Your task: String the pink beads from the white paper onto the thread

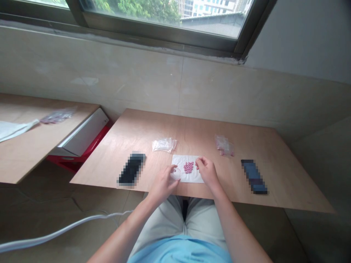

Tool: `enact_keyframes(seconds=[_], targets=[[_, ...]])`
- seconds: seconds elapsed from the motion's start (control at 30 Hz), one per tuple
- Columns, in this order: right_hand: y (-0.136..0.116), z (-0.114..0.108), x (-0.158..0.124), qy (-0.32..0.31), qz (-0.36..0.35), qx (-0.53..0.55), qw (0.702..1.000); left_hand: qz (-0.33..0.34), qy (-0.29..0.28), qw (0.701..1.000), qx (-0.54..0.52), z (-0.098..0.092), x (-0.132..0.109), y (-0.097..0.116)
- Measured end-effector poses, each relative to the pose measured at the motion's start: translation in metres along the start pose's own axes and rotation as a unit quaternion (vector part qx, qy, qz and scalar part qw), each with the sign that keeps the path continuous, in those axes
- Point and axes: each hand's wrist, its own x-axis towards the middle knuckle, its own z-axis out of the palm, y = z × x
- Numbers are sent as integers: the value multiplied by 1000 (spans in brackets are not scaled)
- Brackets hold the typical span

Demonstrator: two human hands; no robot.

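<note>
A cluster of small pink beads (188, 167) lies on a white paper sheet (194, 179) near the front edge of the table. My left hand (164, 179) grips a small clear plastic bag (175, 174) between thumb and fingers, over the sheet's left side. Just right of the beads, my right hand (207, 171) is closed in a pinch above the sheet. What its fingertips hold, if anything, is too small to make out.
A stack of clear plastic bags (163, 145) lies behind the sheet, and bags with pinkish contents (224, 146) lie at right. Blurred dark rectangular objects flank my hands, one left (132, 169), one right (254, 176). A second table (24, 153) stands at left.
</note>
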Motion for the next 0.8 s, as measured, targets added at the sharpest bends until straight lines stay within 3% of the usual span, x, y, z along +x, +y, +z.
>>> enact_keyframes(seconds=[0.07, 0.13, 0.33, 0.47, 0.63, 0.8], targets=[[-13, 5, -7, -75, -32, 6, 997, 1, 2, 1000, -2, 0, 0, 0], [-17, 8, -10, -107, -57, -22, 992, 1, 3, 1000, -5, -1, 0, 1], [18, -5, 6, -9, -37, -204, 978, 0, 5, 1000, -2, -3, 0, 0], [34, -6, 10, -32, -46, -264, 963, 1, 9, 1000, 0, -2, 0, -1], [30, -1, 13, -38, -66, -268, 960, 5, 7, 1000, 2, -2, 0, -2], [31, -4, 22, -89, -96, -274, 953, 3, 5, 1000, 4, -3, 1, -3]])
